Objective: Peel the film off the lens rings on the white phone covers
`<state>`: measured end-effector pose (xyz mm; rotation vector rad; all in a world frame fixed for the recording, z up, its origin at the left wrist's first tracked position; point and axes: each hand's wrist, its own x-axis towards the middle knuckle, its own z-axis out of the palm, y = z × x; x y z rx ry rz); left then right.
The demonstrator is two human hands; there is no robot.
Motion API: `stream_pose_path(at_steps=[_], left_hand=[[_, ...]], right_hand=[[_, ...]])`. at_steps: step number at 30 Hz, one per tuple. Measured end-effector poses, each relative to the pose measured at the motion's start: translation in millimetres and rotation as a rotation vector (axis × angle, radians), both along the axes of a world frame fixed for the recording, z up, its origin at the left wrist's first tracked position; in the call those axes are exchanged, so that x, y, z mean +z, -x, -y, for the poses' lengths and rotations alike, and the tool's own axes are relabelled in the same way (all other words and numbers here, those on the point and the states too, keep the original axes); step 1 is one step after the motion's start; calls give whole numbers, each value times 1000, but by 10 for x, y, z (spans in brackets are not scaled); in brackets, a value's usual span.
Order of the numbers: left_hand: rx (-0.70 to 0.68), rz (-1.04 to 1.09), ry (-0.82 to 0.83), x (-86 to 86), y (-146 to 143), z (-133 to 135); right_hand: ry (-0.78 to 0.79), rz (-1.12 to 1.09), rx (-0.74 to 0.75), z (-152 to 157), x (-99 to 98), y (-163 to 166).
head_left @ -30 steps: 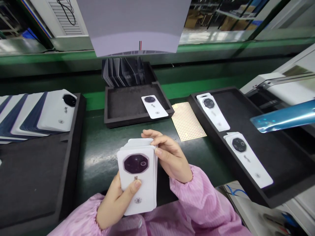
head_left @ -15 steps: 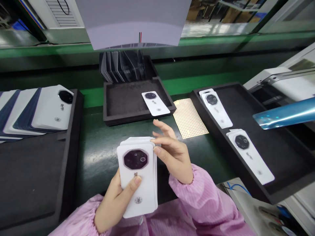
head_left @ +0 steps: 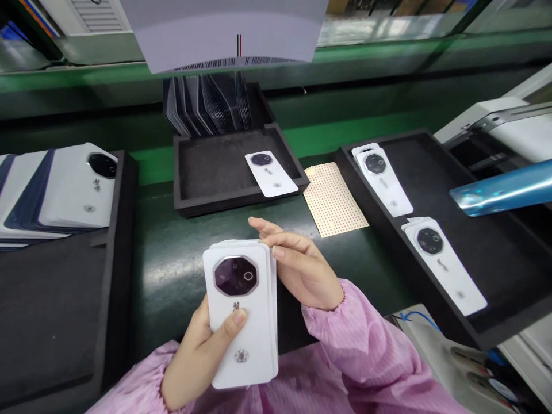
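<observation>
In the head view, my left hand (head_left: 198,351) is closed around a stack of white phone back covers (head_left: 248,368). Its thumb presses on the front cover, which has a dark octagonal camera window, a small inscription and a round emblem. My right hand (head_left: 306,264) is at the stack's upper right corner, thumb and index finger closed on the edges there; the other fingers stretch out behind. How many covers the right hand pinches is hidden. Beyond the hands, a single white cover (head_left: 276,181) rests across the front right edge of a black foam tray (head_left: 185,206).
A left tray (head_left: 103,305) holds overlapping white and dark blue covers (head_left: 69,195). Dark panels (head_left: 207,106) stand upright behind the middle tray. A dotted sticker sheet (head_left: 336,201) lies beside the right tray (head_left: 452,319), which carries more white covers (head_left: 448,267). Blue film (head_left: 504,190) overhangs it.
My right hand's fingers have drawn closer together at the stack's corner, and the hand has shifted slightly. My left hand keeps its hold. The view has tilted down a little.
</observation>
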<state>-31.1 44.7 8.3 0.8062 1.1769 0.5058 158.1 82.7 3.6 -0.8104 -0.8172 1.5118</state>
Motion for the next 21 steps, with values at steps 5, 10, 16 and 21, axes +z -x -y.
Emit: stream_pose_path(at_steps=[5,10,16,21], left_hand=[[-18,-21,-13,-6,15,-3],[6,-50,1,63,-31,19],[39,-74,-4,131,-103,51],[-21,-93,-59,99,-87,41]], right_hand=[[6,-30,30,-6,-8,-21],[-10,-47,40,-8,42,-52],[20,9,57,10,103,-132],[-19,25,80,12,93,-213]])
